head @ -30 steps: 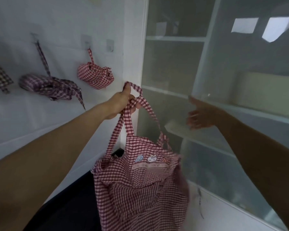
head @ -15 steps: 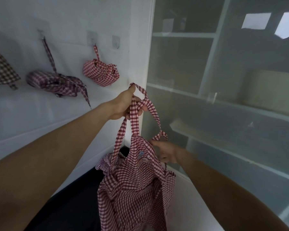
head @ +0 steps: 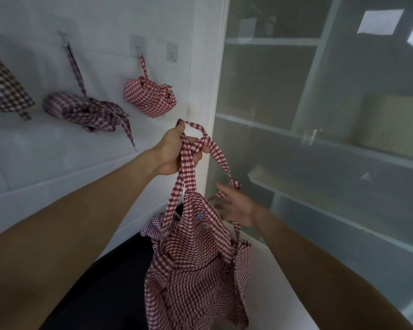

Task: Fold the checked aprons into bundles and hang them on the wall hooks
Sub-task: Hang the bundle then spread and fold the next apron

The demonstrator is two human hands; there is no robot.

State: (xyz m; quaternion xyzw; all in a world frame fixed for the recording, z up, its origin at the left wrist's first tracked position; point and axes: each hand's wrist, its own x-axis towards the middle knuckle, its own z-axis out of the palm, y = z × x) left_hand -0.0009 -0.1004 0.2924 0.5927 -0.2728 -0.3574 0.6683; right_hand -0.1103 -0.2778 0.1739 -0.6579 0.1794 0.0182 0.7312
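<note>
The checked apron [head: 196,265] in hand hangs loose and unfolded, its bib and skirt drooping well below the left hand [head: 174,151], whose fingers [head: 198,158] are curled tight round the neck strap [head: 188,160] just above the bib. It is not yet a bundle, so folding and hanging both remain for this one.

Up and to the left of those fingers, a red checked bundle [head: 149,98] already hangs by its strap from a wall hook [head: 137,47]. Farther left a darker checked bundle [head: 81,110] hangs from another hook [head: 63,38], looser, with a tie trailing down. At the far left edge a third checked piece [head: 3,91] shows only partly; whether it is bundled cannot be told. One hook [head: 172,52], just right of the red bundle's, is bare, a likely place for this apron.

The left arm reaches forward and up, holding the strap high. The right hand [head: 236,208] is below and to the right, fingers spread and relaxed beside a tie [head: 224,191], touching or nearly touching the cloth but gripping nothing.
</note>
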